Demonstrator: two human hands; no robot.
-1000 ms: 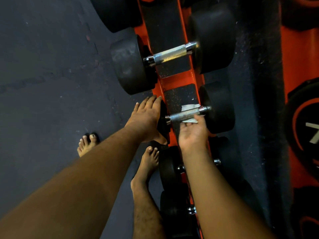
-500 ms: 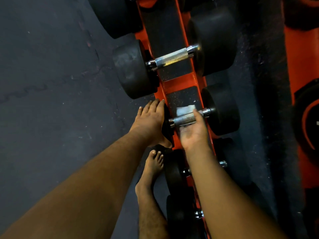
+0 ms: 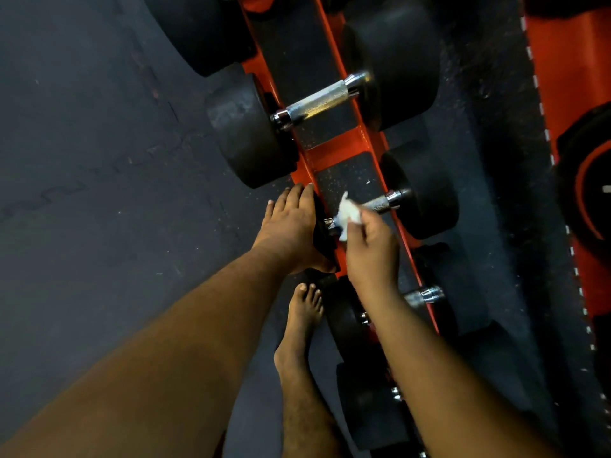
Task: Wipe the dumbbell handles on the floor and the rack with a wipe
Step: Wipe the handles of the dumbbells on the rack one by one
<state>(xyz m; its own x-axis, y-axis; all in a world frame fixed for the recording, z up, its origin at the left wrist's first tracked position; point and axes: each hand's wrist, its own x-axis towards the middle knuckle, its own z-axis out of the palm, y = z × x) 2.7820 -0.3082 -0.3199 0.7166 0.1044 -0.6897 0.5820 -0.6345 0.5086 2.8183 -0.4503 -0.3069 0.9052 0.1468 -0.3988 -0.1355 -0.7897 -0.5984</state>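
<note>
Taking the orange rack (image 3: 340,150) as the landmark: nearest the camera, one bare foot (image 3: 304,319) stands on the dark floor (image 3: 82,160) just left of the rack's near end. Two partly hidden dumbbells lie across the rack there; only the chrome collar of one (image 3: 426,296) shows clearly past the right forearm.

Next out, the small dumbbell (image 3: 420,196) lies across the rack's two rails. The left hand (image 3: 291,229) rests on its left weight head, fingers straight and close together over the top of the head, thumb below; whether the thumb grips cannot be told. The right hand (image 3: 370,246) pinches one crumpled white wipe (image 3: 347,214) between curled fingers and thumb, pressing it against the left part of that dumbbell's knurled handle (image 3: 378,203).

Farther along the rack lies one larger dumbbell (image 3: 251,130), its bare chrome handle (image 3: 317,102) spanning the rails. Beyond it, at the rack's far end, a still bigger black head (image 3: 201,31) is cut off by the frame. In all, five dumbbells are at least partly visible.
</note>
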